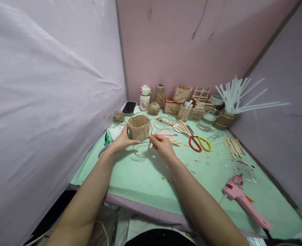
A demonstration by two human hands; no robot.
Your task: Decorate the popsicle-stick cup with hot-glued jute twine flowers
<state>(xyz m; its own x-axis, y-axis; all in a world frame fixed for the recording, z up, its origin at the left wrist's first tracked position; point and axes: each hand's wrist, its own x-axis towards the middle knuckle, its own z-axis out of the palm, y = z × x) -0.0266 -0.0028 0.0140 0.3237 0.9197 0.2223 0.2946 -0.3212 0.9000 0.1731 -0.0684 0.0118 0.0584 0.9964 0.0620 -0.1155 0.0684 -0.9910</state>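
A round container made of upright wooden craft sticks (pixel 140 128) stands on the green-covered table. My left hand (pixel 124 139) is wrapped around its left side, thumb low across the front. At the container's lower right, my right hand (pixel 161 145) pinches a strand of jute twine (pixel 149 145) between thumb and fingers. Loose loops of the same twine lie on the cloth in front of the container, between my hands. Where the twine meets the container is too small to make out.
Scissors with red and yellow handles (pixel 200 142) lie right of my right hand. A pink glue gun (pixel 245 201) rests near the right front edge. Farther back stand a twine ball (pixel 153 108), a white bottle (pixel 145 98), a clear bowl (pixel 208 119) and white glue sticks (pixel 234 95).
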